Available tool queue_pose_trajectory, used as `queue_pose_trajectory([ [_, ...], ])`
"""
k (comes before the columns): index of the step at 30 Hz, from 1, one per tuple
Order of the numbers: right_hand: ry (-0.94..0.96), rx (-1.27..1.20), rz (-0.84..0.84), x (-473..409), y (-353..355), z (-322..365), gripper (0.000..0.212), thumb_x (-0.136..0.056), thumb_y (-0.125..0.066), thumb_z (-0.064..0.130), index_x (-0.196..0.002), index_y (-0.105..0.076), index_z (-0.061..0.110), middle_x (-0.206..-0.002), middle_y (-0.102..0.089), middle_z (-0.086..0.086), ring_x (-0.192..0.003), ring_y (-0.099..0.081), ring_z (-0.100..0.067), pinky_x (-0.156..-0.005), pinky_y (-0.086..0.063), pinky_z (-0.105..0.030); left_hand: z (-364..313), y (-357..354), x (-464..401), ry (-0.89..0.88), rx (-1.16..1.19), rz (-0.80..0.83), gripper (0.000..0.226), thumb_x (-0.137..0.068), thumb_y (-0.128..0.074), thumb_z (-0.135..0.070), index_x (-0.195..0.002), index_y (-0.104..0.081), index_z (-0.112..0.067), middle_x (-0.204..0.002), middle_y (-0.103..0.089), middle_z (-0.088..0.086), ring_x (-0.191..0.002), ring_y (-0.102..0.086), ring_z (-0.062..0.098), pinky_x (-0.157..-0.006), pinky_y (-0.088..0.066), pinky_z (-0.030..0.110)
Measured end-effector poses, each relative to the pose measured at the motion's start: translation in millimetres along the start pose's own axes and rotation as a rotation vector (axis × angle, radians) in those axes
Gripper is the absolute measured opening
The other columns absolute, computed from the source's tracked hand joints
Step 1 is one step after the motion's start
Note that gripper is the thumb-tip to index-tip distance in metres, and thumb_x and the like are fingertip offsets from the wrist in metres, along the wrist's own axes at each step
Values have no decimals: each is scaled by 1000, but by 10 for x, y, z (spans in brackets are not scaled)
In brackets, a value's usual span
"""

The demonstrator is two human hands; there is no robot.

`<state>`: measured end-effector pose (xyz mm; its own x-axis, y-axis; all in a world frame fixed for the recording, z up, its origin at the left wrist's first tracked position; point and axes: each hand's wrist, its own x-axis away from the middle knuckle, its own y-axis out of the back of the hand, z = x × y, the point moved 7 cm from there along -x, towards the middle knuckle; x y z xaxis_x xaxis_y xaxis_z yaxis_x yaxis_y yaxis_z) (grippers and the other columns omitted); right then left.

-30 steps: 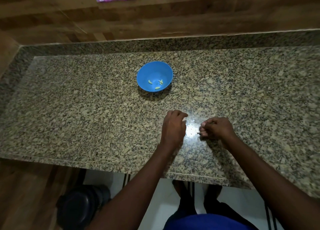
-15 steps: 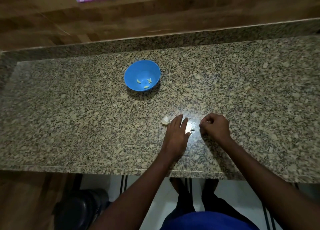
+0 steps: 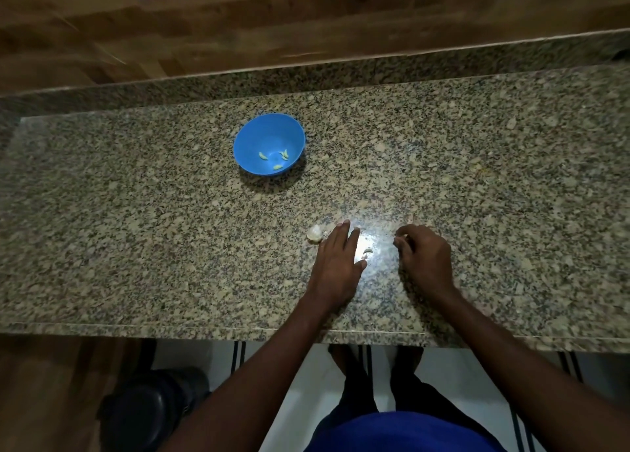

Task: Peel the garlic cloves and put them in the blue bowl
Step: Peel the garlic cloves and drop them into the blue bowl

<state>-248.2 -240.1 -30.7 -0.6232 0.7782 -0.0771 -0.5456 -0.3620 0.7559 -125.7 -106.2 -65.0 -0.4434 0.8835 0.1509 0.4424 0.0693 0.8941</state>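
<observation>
Granite counter [image 3: 136, 213]: blue bowl [image 3: 254, 137] w/ 4 pale peeled cloves [image 3: 278, 167]; left hand [image 3: 337, 259] flat, fingers straight; right hand [image 3: 424, 257] curled, contents unclear.

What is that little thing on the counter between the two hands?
In the head view, a small pale curved bit, likely a garlic clove or a piece of peel, lies on the granite counter between the left hand and the right hand.

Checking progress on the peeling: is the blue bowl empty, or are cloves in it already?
Not empty. The blue bowl stands upright on the counter with four small pale cloves on its bottom.
</observation>
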Motion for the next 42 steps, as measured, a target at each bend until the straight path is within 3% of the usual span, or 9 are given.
queue_pose_trajectory([
  [3, 18, -1, 6, -7, 14, 31, 1, -86, -75, 11, -86, -74, 12, -79, -71, -3, -68, -65, -19, -65, -52, -31, -5, 5, -6, 1, 1, 3, 68, -103, -52, -36, -159, -23, -11, -168, -12, 11, -155, -9, 28, -122, -14, 46],
  [6, -226, -155, 40, -73, 2, -84, 13, -85, -72, 7, -74, -75, 13, -60, -68, 5, -51, -63, -1, -55, -47, -12, -8, 4, -12, 5, -4, 7, 68, -102, -53, -36, -159, -24, -11, -168, -14, 12, -155, -11, 28, -122, -15, 47],
  [7, -314, -237, 61, -79, -35, -134, 19, -86, -69, 2, -71, -74, 13, -58, -69, 4, -48, -65, -4, -53, -51, -14, -8, 1, -14, 9, -2, 12, 68, -102, -53, -36, -159, -24, -11, -168, -13, 11, -155, -10, 28, -122, -15, 47],
  [10, -453, -432, 110, -73, -130, -189, 26, -87, -61, -6, -68, -70, 9, -59, -70, -4, -52, -71, -21, -58, -63, -43, -11, 6, -13, 11, -11, 13, 68, -102, -52, -36, -159, -23, -11, -168, -13, 11, -155, -10, 28, -123, -15, 46],
  [15, -230, -185, 115, -101, -65, -15, 13, -79, -74, 9, -71, -69, 18, -61, -69, 6, -60, -67, -10, -65, -57, -30, -21, -2, -5, 4, -22, 9, 69, -102, -53, -36, -159, -24, -10, -168, -14, 13, -155, -12, 30, -123, -17, 48],
  [24, 57, 37, 108, -91, -93, 134, 17, -81, -71, 10, -72, -57, 14, -62, -62, -2, -57, -58, -22, -55, -49, -35, -33, -24, 34, 2, -32, 1, 70, -103, -52, -36, -160, -20, -11, -169, -9, 11, -156, -7, 27, -123, -13, 45],
  [28, 77, 121, 130, -86, -128, 118, 7, -86, -69, 17, -80, -65, 14, -67, -68, -4, -61, -63, -26, -58, -51, -36, -17, -59, 76, -9, -60, 4, 72, -105, -45, -42, -162, -11, -14, -170, 0, 6, -157, 3, 21, -123, -3, 39],
  [35, 76, 149, 127, -84, -170, 143, 11, -83, -69, 8, -73, -63, 9, -69, -59, -10, -60, -57, -31, -54, -45, -35, 9, -133, 88, -5, -117, 2, 74, -105, -37, -48, -162, -4, -17, -170, 5, 5, -156, 10, 18, -122, 4, 35],
  [42, -35, 38, 142, -115, -152, 102, 13, -80, -70, 8, -69, -64, 13, -68, -65, -2, -62, -59, -21, -57, -42, -28, 25, -147, 87, -12, -121, 3, 74, -105, -35, -50, -162, -2, -17, -170, 8, 4, -155, 15, 17, -119, 11, 30],
])
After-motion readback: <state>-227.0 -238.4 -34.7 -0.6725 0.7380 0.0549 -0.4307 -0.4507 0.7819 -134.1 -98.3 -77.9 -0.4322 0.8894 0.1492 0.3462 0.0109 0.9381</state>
